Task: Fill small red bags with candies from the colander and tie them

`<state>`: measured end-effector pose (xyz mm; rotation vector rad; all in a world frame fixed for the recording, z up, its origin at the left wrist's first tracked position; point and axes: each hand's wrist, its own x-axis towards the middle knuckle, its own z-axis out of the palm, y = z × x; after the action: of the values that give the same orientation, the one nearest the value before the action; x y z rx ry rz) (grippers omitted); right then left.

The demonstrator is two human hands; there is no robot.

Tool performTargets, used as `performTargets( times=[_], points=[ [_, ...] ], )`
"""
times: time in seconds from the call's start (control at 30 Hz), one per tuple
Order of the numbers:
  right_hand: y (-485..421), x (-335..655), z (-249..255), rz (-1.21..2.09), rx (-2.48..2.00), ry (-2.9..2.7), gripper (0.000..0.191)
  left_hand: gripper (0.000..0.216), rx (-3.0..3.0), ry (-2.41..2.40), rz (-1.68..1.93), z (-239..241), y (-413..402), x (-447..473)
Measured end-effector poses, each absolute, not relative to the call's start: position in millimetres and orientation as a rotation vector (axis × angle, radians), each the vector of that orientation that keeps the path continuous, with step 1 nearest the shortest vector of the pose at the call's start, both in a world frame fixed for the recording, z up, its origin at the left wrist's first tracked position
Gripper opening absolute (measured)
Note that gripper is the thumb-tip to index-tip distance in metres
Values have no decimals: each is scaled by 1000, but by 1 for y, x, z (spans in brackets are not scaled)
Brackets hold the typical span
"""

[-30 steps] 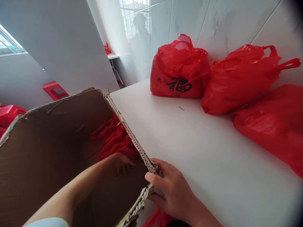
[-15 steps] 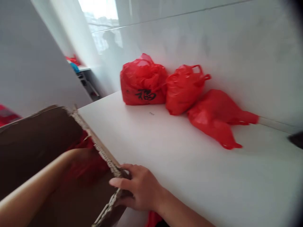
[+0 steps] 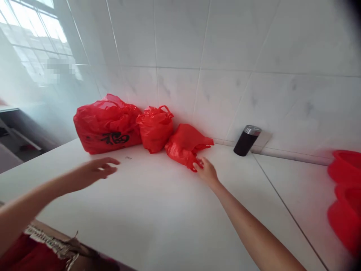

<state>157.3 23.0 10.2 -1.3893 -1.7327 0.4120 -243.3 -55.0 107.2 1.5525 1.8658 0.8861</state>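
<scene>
Three red plastic bags stand in a row on the white tabletop (image 3: pixel 146 203) against the tiled wall. My right hand (image 3: pixel 207 171) pinches the loose handle end of the rightmost red plastic bag (image 3: pixel 186 141), which slumps on its side. In the middle is a smaller tied red plastic bag (image 3: pixel 155 130). The large red plastic bag (image 3: pixel 109 120) on the left carries a black printed character. My left hand (image 3: pixel 97 171) hovers over the table in front of it, fingers apart and holding nothing. Below my left forearm, a torn-edged cardboard box (image 3: pixel 50 241) has red material inside.
A black cylinder with a silver top (image 3: pixel 247 141) stands by the wall, right of the bags. Red basin-like containers (image 3: pixel 346 203) sit at the right edge. A seam crosses the table on the right. Far left, there is a window (image 3: pixel 34 34).
My right hand has let go of the box edge and taken the rightmost bag's handle end. My left hand has come out of the box. The view has swung right.
</scene>
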Motion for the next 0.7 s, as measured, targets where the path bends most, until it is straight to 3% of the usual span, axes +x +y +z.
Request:
performTargets(
  times=[0.1,0.33,0.7],
  points=[
    [-6,165,1,554,-1291,-1858,17,65,1830,1703,756,108,-4,-170],
    [-56,204,-18,368,-1370,-1564,27,89,1805,1556,1014,71,66,-45],
    [-46,214,-26,-48,-1357,-1502,24,50,1458,993,920,6,52,3]
  ],
)
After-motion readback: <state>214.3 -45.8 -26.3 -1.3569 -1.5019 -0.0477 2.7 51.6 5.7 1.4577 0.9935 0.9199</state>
